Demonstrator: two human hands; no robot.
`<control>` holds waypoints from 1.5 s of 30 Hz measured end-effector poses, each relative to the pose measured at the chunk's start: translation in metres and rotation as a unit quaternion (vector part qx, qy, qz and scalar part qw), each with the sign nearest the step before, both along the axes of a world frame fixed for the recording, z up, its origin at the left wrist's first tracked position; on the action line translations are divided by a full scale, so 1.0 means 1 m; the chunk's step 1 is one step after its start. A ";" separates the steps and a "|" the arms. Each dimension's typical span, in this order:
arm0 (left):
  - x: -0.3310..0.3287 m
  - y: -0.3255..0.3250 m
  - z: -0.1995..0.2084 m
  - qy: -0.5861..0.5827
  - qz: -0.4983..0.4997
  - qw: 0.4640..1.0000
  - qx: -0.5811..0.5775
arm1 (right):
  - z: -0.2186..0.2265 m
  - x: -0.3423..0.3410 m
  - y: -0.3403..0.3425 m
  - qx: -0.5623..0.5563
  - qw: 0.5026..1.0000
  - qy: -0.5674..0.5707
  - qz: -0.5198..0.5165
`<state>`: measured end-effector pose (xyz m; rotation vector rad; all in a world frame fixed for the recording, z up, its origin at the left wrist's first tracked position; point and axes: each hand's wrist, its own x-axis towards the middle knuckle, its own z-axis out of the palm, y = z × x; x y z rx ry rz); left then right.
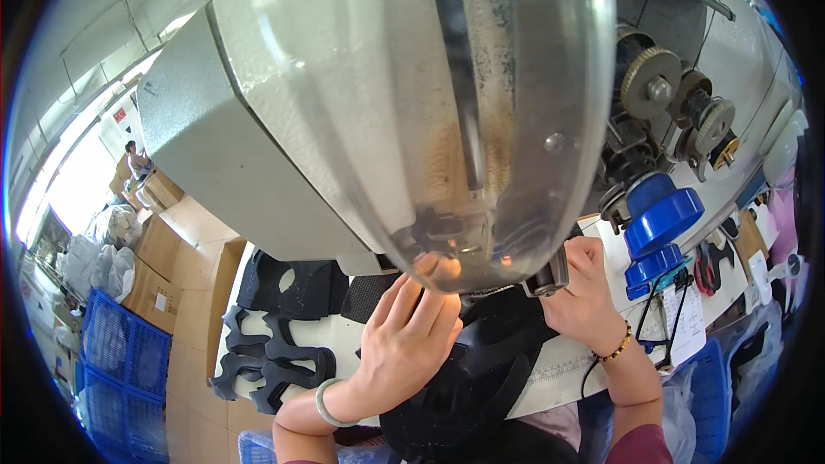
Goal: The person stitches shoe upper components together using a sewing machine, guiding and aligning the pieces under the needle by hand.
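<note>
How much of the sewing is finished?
Done: can't tell, no seams show. In hand: both hands, left hand and right hand, press a black shaped piece under the sewing machine. Left: stacked black cut pieces wait beside it.

Daylight floods in from nine o'clock, blown out; my machine head (387, 103) looms blurred with glare, edges bending at the rim.

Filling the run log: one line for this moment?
left hand on black piece | right hand beside it | under sewing machine head
</note>
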<state>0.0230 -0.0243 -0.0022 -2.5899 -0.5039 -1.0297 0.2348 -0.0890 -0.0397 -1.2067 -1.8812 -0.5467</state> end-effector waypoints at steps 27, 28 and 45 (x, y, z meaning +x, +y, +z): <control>-0.006 0.049 -0.027 -0.137 -0.077 0.985 -0.077 | 0.000 -0.022 -0.002 0.022 0.999 -0.007 0.035; -0.007 0.049 -0.027 -0.140 -0.080 0.985 -0.061 | 0.001 -0.022 -0.003 0.021 0.999 -0.006 0.035; -0.010 0.040 -0.026 -0.133 -0.098 0.983 -0.085 | -0.012 -0.088 -0.032 -0.140 0.965 -0.151 -0.162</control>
